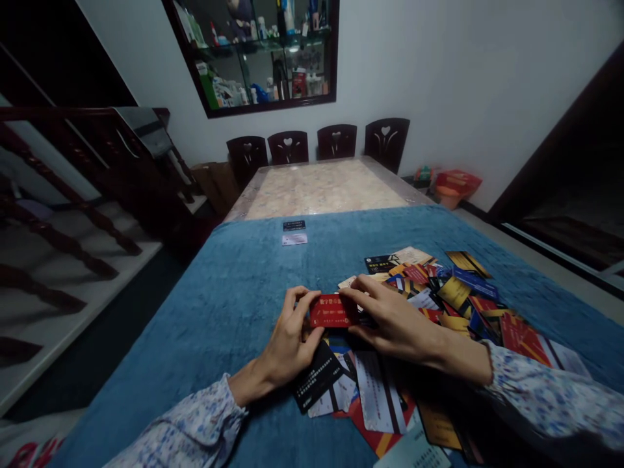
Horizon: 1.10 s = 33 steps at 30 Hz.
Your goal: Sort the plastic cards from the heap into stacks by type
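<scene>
Between both hands is a red card (pixel 333 311) with pale lettering, held up over the blue cloth. My left hand (pixel 292 331) pinches its left end between thumb and fingers. On its right end, my right hand (pixel 385 318) grips with thumb and fingertips. Just below the hands lie a black card (pixel 319 378) and a white card with a dark stripe (pixel 377 393), among other overlapping cards. To the right spreads a loose pile of cards (pixel 455 292) in red, gold, blue and black, partly hidden by my right forearm.
Farther up the blue cloth (pixel 234 273) lie a small black card (pixel 294 225) and a white card (pixel 294 240), one above the other. Beyond the cloth is the patterned tabletop (pixel 326 185), with dark chairs (pixel 336 140) behind it. A stair railing (pixel 53 244) runs along the left.
</scene>
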Motion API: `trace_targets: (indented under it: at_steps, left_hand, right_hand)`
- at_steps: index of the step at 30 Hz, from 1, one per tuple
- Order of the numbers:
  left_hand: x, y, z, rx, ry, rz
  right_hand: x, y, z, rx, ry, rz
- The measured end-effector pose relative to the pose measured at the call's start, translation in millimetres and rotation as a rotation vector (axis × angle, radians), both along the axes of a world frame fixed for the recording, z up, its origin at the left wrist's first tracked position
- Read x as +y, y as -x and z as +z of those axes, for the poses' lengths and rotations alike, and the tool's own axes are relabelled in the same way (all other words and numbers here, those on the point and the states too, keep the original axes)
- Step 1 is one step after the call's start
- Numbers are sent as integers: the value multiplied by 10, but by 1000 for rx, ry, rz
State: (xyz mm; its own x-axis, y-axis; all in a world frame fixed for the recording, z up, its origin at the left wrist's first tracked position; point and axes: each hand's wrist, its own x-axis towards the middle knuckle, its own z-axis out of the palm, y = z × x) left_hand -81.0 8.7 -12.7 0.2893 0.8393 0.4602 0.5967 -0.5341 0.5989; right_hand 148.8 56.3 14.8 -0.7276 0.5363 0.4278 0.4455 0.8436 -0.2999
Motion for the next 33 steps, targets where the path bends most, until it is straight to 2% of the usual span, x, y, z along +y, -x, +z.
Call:
trace_targets:
  at_steps: [9,14,17,21,27,33]
  left_hand:
    - [137,38,143,107,-57,-74]
    - [360,81,248,165,-74,-91]
    - [611,113,300,187,-86,-86]
    - [1066,132,331,195,-79,-53]
    - [1781,79,319,238,-11,75]
    - [2355,36,208,321,74,199]
  right_hand:
    - [104,-9,189,-134,17,-37]
    - [271,-12,330,-195,18,-56]
    - [478,-10,380,-205,43,-59]
    - [889,37,358,-220,23,-107]
    - [1601,159,185,-270,7,-186]
    - [2145,269,30,-332,16,-282]
